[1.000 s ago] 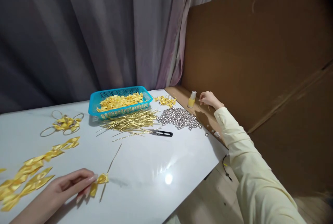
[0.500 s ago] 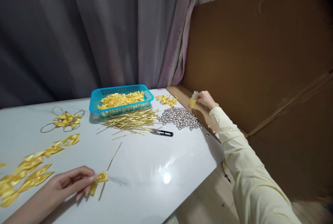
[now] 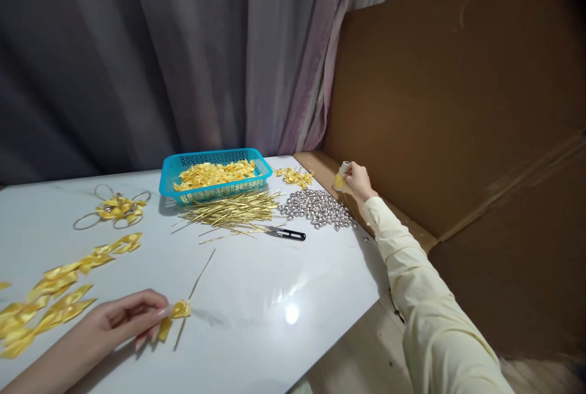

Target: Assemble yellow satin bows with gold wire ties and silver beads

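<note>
My left hand (image 3: 132, 317) pinches a yellow ribbon bow (image 3: 179, 310) just above the table at the lower left. A thin gold wire tie (image 3: 196, 284) runs slantwise past the bow. Far to the right, my right hand (image 3: 359, 180) has its fingers closed around the upper part of a small thread spool (image 3: 340, 180), white at the top with yellow thread below. The spool leans a little over the brown cardboard; whether its base touches is unclear. A heap of silvery beads (image 3: 315, 207) lies just left of that hand.
A blue basket (image 3: 167, 177) of yellow bows stands at the back, behind a pile of gold ties (image 3: 233, 209). Black thread snips (image 3: 292, 234) lie in front. Loose bows (image 3: 59, 281) and looped bow pieces (image 3: 119, 207) spread leftward. A cardboard wall (image 3: 453, 107) rises on the right.
My right hand has shifted onto the spool's upper part, and the spool now tilts where it stood upright. The left hand stays on the bow. The view has moved slightly.
</note>
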`<state>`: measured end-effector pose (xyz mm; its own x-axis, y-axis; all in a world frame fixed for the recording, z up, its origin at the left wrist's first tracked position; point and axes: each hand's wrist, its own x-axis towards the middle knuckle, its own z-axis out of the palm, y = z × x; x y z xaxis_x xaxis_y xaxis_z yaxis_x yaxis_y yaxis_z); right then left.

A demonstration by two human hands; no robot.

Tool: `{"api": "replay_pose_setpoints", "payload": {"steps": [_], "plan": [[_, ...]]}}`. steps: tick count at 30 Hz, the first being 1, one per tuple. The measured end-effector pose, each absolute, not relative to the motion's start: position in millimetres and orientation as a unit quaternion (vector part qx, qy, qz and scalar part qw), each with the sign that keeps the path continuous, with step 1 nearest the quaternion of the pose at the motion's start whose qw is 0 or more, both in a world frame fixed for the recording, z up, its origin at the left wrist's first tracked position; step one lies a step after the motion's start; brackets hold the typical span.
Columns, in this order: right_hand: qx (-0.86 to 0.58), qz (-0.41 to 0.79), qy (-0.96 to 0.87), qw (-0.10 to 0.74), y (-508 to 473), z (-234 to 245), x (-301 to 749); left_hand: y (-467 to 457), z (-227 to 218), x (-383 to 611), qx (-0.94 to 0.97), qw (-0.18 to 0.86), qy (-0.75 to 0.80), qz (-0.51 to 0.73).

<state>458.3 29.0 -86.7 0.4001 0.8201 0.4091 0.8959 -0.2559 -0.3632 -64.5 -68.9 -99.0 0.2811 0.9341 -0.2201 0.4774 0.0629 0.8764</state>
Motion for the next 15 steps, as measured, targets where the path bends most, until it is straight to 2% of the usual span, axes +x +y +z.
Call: {"api": "replay_pose_setpoints", "payload": {"steps": [8,15], "plan": [[-0.801,-0.070,-0.505,0.314,29,-94,449,-69,-98,-63,0.643,0.479,0.548,0.236],[-0.818,-0.086,-0.437,0.363,13,-77,472,-66,-102,-68,0.637,0.494,0.543,0.236]]}}
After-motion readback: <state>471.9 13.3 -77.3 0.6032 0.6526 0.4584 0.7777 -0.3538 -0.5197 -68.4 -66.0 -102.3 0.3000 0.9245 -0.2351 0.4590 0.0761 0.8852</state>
